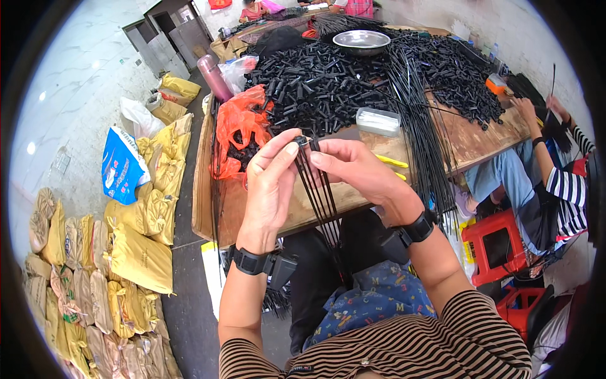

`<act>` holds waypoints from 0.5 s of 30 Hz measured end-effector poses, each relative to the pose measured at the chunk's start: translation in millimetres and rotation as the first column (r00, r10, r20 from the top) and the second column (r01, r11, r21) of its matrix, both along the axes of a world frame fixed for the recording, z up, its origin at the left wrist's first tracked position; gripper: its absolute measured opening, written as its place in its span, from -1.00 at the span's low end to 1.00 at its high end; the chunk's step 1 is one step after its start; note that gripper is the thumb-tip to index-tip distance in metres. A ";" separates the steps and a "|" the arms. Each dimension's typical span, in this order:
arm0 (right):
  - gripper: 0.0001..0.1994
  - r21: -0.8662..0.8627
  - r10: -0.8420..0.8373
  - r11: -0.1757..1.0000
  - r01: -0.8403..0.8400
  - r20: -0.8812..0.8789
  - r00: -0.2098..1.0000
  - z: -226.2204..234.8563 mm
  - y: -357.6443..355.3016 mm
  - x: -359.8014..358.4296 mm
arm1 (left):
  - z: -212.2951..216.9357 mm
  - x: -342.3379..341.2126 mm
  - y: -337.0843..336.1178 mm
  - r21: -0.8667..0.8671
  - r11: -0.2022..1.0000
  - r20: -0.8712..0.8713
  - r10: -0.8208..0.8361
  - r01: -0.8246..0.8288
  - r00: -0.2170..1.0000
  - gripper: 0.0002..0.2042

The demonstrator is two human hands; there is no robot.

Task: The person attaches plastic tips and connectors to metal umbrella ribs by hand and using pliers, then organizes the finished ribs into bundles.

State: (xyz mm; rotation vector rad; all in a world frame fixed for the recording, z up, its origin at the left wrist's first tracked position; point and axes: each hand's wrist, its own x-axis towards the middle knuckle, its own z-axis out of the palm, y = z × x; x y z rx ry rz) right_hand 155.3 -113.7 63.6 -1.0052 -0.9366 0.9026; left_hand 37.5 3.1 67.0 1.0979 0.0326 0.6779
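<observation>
Both hands meet above the wooden table (486, 142) edge: left hand (270, 183) and right hand (353, 169) each pinch closed on the small black cap (304, 143) topping a bundle of thin black rods (320, 202), whose long axis hangs straight down toward the lap.

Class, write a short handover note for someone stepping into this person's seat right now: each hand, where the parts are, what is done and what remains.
Left hand: thumb and fingers pinch a small black cap at the top of the thin black rods.
Right hand: grips the same rods just below their tops.
Rods hang down toward the lap.
Supply: heap of black caps and long loose rods on the wooden table.
Done: several rods gathered. Left: large heap unassembled.
</observation>
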 end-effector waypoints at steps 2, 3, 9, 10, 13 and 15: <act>-0.86 0.013 0.009 1.000 -0.010 0.030 1.000 -0.7 -1.2 1.3 | 0.3 -2.5 3.5 -0.069 0.994 0.011 -0.085 0.085 0.996 -0.73; -0.85 0.024 0.017 1.000 -0.019 0.059 0.998 -1.3 -2.2 1.7 | 0.6 -3.6 4.5 -0.069 0.994 0.012 -0.085 0.086 0.996 -0.73; -0.86 0.002 0.054 0.999 -0.054 0.083 0.995 -5.4 -1.2 6.4 | -0.7 -3.4 8.2 -0.091 0.978 0.023 -0.188 0.189 0.982 -0.71; -0.86 0.001 0.054 0.999 -0.054 0.084 0.995 -5.9 -0.5 5.5 | -2.3 -3.3 11.1 -0.100 0.973 0.029 -0.207 0.209 0.978 -0.70; -0.88 0.007 0.045 0.999 -0.046 0.048 0.998 -6.8 0.8 3.6 | -5.1 -3.9 14.2 -0.129 0.958 0.054 -0.250 0.255 0.967 -0.69; -0.88 0.008 0.078 0.997 -0.078 0.030 0.997 -7.8 2.2 4.0 | -6.6 -4.5 14.9 -0.149 0.948 0.075 -0.273 0.282 0.959 -0.69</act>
